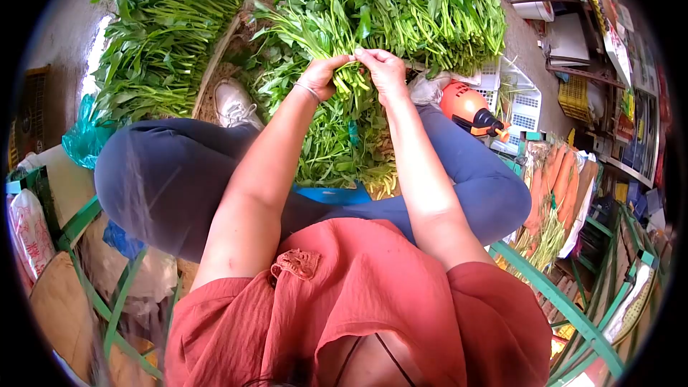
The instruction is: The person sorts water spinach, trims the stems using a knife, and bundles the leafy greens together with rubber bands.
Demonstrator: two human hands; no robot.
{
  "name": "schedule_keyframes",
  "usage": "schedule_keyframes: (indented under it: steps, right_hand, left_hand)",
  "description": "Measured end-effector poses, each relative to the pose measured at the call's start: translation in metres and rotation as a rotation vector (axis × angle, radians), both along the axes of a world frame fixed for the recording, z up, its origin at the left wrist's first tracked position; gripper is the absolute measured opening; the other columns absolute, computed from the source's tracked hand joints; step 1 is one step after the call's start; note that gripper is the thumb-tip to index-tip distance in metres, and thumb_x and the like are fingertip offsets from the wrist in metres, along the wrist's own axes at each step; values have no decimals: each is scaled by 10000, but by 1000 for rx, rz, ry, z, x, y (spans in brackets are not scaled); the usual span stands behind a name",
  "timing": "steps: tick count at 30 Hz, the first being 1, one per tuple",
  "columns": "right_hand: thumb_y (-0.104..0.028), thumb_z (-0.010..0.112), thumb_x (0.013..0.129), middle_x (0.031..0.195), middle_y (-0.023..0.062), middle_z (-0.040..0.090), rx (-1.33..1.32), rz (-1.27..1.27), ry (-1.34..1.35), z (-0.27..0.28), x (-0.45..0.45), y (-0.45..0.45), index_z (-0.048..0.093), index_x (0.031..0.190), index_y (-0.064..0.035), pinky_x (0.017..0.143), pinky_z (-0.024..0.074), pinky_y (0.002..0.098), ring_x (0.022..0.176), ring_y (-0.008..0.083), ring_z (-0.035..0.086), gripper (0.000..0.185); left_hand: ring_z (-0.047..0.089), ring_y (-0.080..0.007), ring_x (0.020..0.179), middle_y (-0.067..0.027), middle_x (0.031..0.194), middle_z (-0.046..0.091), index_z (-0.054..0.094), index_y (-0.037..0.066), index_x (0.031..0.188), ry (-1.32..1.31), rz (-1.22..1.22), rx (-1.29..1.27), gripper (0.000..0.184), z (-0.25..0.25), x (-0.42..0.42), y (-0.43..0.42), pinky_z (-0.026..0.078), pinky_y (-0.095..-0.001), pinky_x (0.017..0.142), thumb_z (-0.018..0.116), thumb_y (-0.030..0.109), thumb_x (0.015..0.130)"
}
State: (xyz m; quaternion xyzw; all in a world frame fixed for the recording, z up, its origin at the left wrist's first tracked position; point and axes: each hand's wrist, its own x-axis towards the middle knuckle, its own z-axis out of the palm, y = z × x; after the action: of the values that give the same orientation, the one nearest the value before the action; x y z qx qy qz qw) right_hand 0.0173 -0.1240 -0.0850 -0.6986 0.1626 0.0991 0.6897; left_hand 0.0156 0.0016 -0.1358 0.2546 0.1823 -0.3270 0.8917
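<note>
A bunch of water spinach (pixel 349 86) is held in front of me, its cut stems toward me and its leaves pointing away. My left hand (pixel 322 77) is closed around the bunch from the left, with a thin bracelet at the wrist. Against the bunch's right side, my right hand (pixel 385 72) has thumb and finger pinched together close to the left thumb. Whatever is in that pinch is too small to make out. More loose water spinach (pixel 322 150) lies under the hands, between my legs.
Large heaps of stacked greens (pixel 437 11) lie ahead and more greens (pixel 168 43) to the left. An orange and black spray bottle (pixel 466 106) sits by my right knee, near a white plastic crate (pixel 522 111). Carrots (pixel 555 175) and green metal frames (pixel 559 301) stand at right; a teal bag (pixel 86 136) at left.
</note>
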Motion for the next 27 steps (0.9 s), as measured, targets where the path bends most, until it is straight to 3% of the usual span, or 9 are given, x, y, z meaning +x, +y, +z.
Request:
schedule_keyframes:
  steps: [5, 7, 10, 12, 14, 17, 21, 23, 27]
  right_hand:
    - [-188, 627, 698, 725, 99, 616, -509, -60, 57, -24, -18, -17, 605, 759, 31, 602, 452, 298, 645, 154, 570, 228]
    - [-184, 613, 734, 652, 78, 585, -1254, 103, 112, -20, -36, -26, 593, 750, 25, 523, 415, 220, 558, 131, 534, 211]
    - [-350, 576, 775, 781, 139, 611, -999, 308, 570, -82, -56, -79, 576, 962, 34, 533, 431, 249, 634, 191, 589, 427]
    - [-369, 565, 784, 845, 137, 603, -918, 137, 392, -88, -52, -75, 542, 1025, 30, 527, 425, 248, 653, 184, 587, 467]
    - [-373, 539, 809, 990, 133, 566, -375, -46, 271, -26, -40, -39, 454, 1142, 29, 534, 402, 222, 719, 161, 581, 529]
    - [-323, 609, 778, 936, 80, 601, -261, 212, 188, 3, -23, -11, 511, 1090, 0, 579, 373, 191, 772, 117, 565, 460]
    - [-247, 673, 728, 820, 28, 605, -151, 170, 170, -2, -20, -4, 595, 908, -21, 608, 417, 206, 691, 69, 527, 299]
    - [-204, 664, 736, 772, -31, 588, 24, 108, 253, -16, -18, -14, 586, 916, -81, 485, 311, 182, 598, 46, 477, 231]
    - [-223, 614, 779, 727, -42, 570, 351, -100, 379, -14, -21, -11, 588, 904, -98, 460, 317, 186, 578, 54, 480, 179]
  left_hand:
    - [579, -197, 763, -89, 857, 608, 582, 27, 893, 23, 89, 46, 171, -17, 3, -1, 470, -341, 704, 528, 157, 797]
    - [583, -213, 768, -112, 863, 606, 558, 36, 930, 41, 86, -40, 184, -12, 6, 7, 472, -360, 716, 511, 170, 812]
    - [581, -220, 780, -116, 867, 602, 557, 35, 941, 65, 97, -99, 194, -5, 6, 11, 474, -365, 712, 517, 176, 814]
    - [578, -212, 789, -110, 875, 603, 558, 33, 950, 48, 78, -106, 202, -11, 3, 7, 469, -359, 721, 536, 172, 806]
    - [578, -205, 792, -104, 882, 604, 564, 32, 947, 26, 51, -81, 201, -20, 1, 3, 465, -351, 727, 539, 170, 804]
    - [571, -181, 798, -80, 890, 606, 582, 32, 935, 10, 46, 6, 197, -11, -1, 4, 452, -330, 740, 560, 163, 789]
    - [553, -171, 815, -56, 898, 603, 586, 42, 944, -28, 24, 89, 214, -11, -2, 7, 441, -338, 755, 598, 163, 767]
    - [554, -183, 824, -63, 924, 597, 570, 40, 993, -26, 10, -39, 262, -10, -2, 10, 437, -344, 769, 593, 182, 774]
    - [564, -204, 845, -67, 926, 594, 561, 34, 986, -64, -44, -159, 242, 1, -3, 14, 444, -363, 775, 562, 175, 789]
